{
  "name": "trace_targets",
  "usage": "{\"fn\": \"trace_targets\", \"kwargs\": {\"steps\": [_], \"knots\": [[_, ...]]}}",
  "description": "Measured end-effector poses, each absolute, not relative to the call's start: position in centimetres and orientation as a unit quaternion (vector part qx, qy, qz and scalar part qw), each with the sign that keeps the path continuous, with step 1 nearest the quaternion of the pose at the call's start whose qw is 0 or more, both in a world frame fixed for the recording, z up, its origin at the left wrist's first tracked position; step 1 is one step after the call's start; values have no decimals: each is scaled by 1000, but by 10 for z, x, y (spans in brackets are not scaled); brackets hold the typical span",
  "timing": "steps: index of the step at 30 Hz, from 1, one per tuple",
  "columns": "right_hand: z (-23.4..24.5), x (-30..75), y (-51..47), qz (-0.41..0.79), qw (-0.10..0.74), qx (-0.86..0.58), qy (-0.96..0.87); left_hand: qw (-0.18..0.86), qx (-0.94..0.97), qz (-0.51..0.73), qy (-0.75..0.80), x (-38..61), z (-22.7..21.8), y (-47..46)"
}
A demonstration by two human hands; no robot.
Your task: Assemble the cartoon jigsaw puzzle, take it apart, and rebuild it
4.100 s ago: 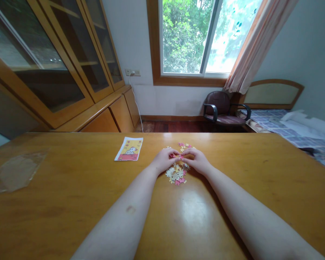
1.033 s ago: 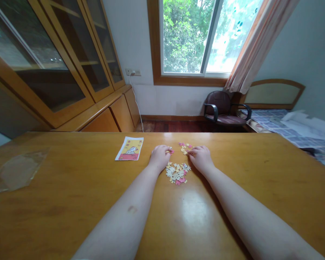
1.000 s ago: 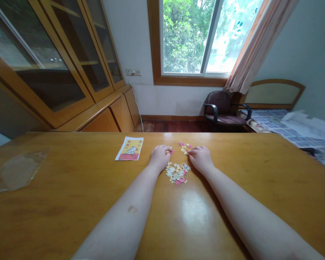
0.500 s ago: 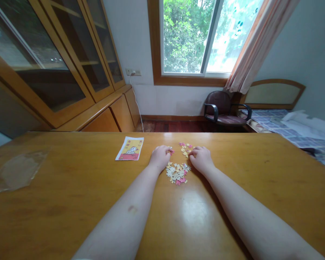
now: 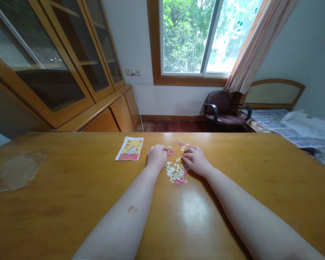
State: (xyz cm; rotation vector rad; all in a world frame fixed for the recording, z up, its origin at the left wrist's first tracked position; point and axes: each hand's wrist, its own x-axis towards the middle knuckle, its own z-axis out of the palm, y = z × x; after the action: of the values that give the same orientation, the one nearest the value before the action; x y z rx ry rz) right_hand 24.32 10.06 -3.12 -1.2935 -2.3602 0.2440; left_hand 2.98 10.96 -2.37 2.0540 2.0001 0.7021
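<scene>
Jigsaw puzzle pieces in white, yellow and pink lie in a loose pile [image 5: 174, 174] between my forearms. My left hand [image 5: 157, 156] rests at the left of a small pink and yellow cluster [image 5: 170, 151]. Its fingers are curled, and what they hold, if anything, is hidden. My right hand [image 5: 195, 159] reaches over the pile's upper right edge with fingers apart, the tips down at the pieces. Just left of those fingertips is a single yellow piece [image 5: 178, 160]. Beyond the right hand, another group of pieces [image 5: 183, 145] is partly covered.
A picture card [image 5: 130, 148] with a white cartoon animal lies left of my left hand. Farther left on the wooden table [image 5: 83, 202] is a clear plastic bag [image 5: 17, 169]. Past the table's far edge stand a chair [image 5: 222, 108] and a glass-door cabinet [image 5: 67, 54].
My right hand has moved left and toward me, from the far group to the pile, its fingers spreading. The left hand has drawn slightly left, uncovering more of the small cluster.
</scene>
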Motion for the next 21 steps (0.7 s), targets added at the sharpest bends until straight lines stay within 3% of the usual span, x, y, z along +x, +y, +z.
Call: {"fn": "trace_targets", "kwargs": {"steps": [5,14,21], "knots": [[-29,240,94,132,185,-433,-872,73,708,198,674,32,-23,109],[-38,244,105,100,242,-490,-831,98,758,212,608,37,-30,108],[-36,242,103,100,242,-512,-818,130,798,147,570,41,-32,104]]}}
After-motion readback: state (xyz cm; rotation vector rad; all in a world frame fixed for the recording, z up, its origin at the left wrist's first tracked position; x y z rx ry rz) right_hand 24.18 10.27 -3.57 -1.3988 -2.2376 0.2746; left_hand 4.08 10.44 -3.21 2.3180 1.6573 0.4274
